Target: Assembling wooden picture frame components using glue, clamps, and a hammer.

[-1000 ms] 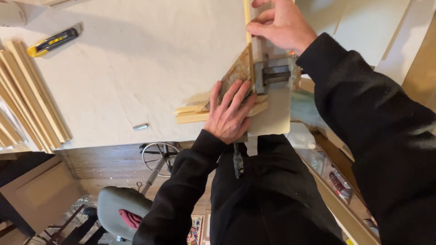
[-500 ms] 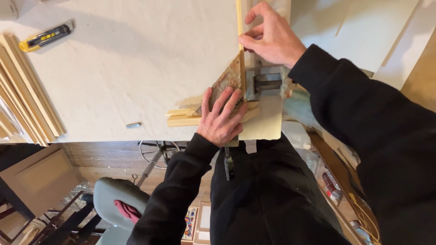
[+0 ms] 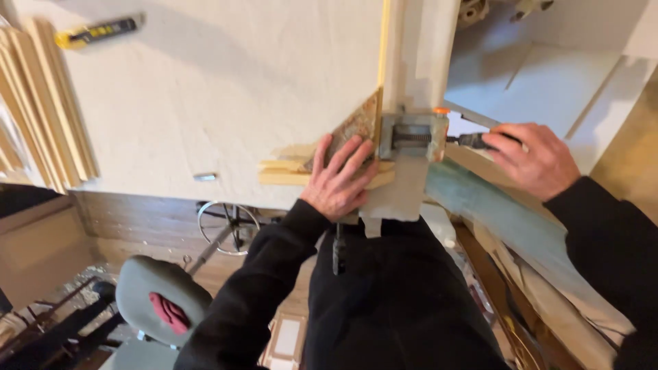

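Head view. The left hand (image 3: 340,179) lies flat, fingers spread, pressing a mottled triangular corner block (image 3: 353,130) and the horizontal wooden strips (image 3: 288,175) at the near edge of the white desk (image 3: 205,89). Just right of this hand sits a grey corner clamp (image 3: 410,136), gripping a vertical wooden strip (image 3: 384,48). The right hand (image 3: 533,161), well apart from the left, is closed around the clamp's screw handle (image 3: 473,141). Far left of both hands: a yellow utility knife (image 3: 96,31) and stacked wooden slats (image 3: 48,109).
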